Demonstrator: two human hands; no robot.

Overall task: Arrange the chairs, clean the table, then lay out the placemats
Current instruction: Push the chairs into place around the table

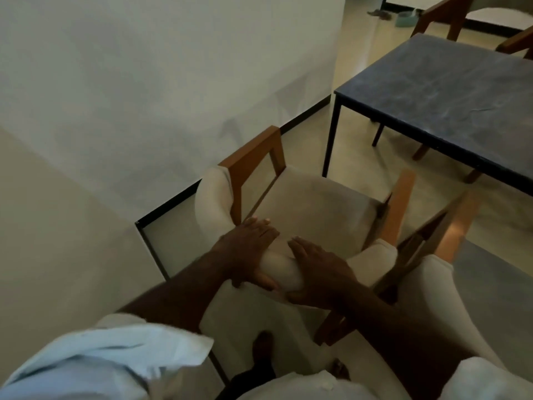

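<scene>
A wooden armchair [311, 203] with beige cushions stands just in front of me, facing away, between the wall and the dark table [447, 90]. My left hand [248, 249] grips the top of its padded backrest [279, 265], fingers over the front and thumb behind. My right hand [317, 269] grips the same backrest close beside it. The tabletop is bare and dark blue-grey, with thin black legs.
A second matching armchair [427, 281] stands close on my right, touching or nearly touching the first. Two more chairs [444, 13] stand at the table's far side. A white wall [115, 82] with a black skirting runs along the left. A green bowl [405, 18] lies on the far floor.
</scene>
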